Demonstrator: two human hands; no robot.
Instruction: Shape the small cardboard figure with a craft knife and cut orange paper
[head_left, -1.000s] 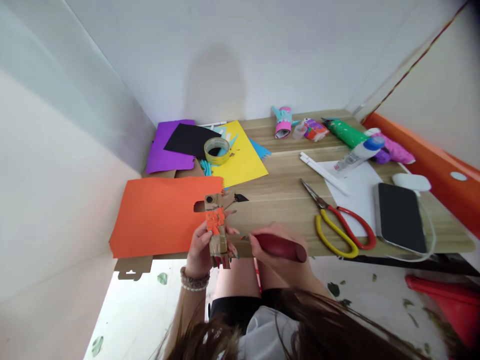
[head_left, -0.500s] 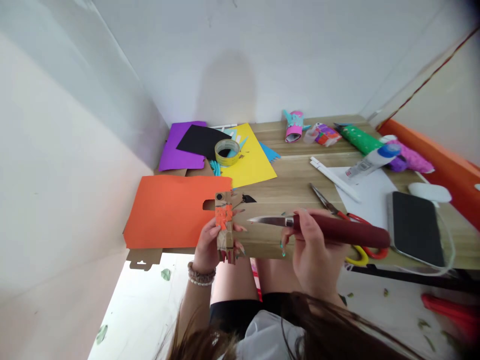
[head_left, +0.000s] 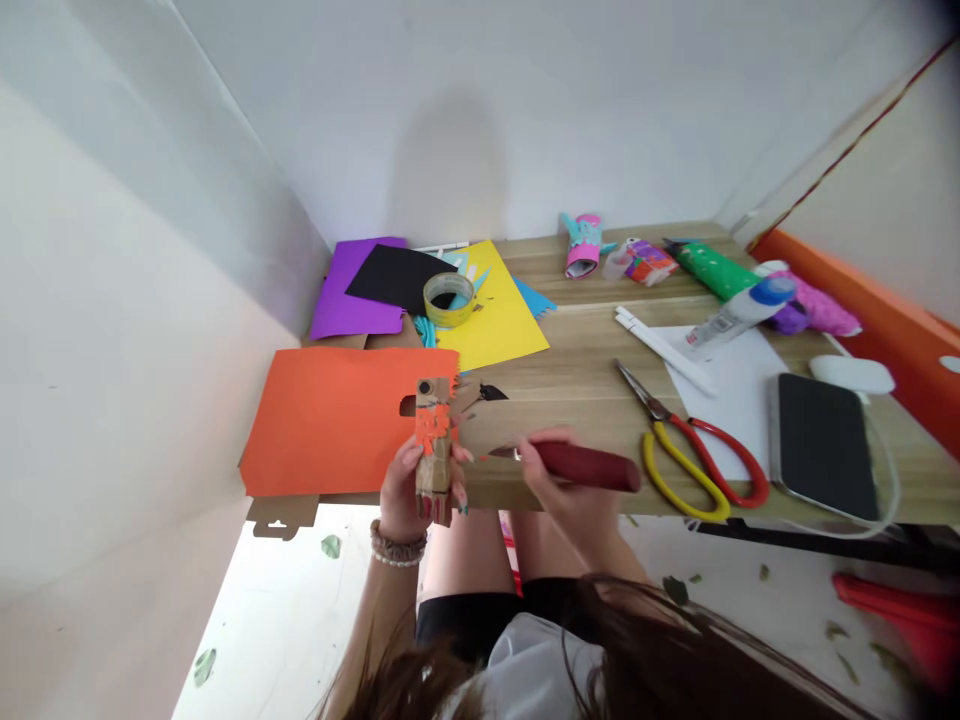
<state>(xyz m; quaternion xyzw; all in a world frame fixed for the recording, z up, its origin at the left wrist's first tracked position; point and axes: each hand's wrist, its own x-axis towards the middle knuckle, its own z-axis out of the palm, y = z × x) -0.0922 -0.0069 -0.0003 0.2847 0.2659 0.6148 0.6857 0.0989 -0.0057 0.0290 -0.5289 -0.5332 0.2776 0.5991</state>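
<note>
My left hand (head_left: pixel 405 485) is closed around a narrow cardboard piece (head_left: pixel 433 470) with bits of orange paper stuck on its front and a dark round spot near its top. In my right hand (head_left: pixel 574 505) is a knife (head_left: pixel 589 466) with a dark red handle. Its short blade points left toward the cardboard piece, and a gap lies between them. Behind the cardboard piece lies a sheet of orange paper (head_left: pixel 330 425) on the table.
Scissors (head_left: pixel 660 410) with red and yellow handles lie right of my right hand, near a phone (head_left: pixel 825 445), white paper (head_left: pixel 750 390) and a glue bottle (head_left: pixel 739 318). A tape roll (head_left: pixel 448 312) rests on yellow paper (head_left: pixel 517 340). Small paper crafts (head_left: pixel 583 245) stand at the back.
My right hand has moved left with the knife, closer to the cardboard piece, uncovering the scissors' handles. My left hand and the cardboard piece have shifted slightly left in view.
</note>
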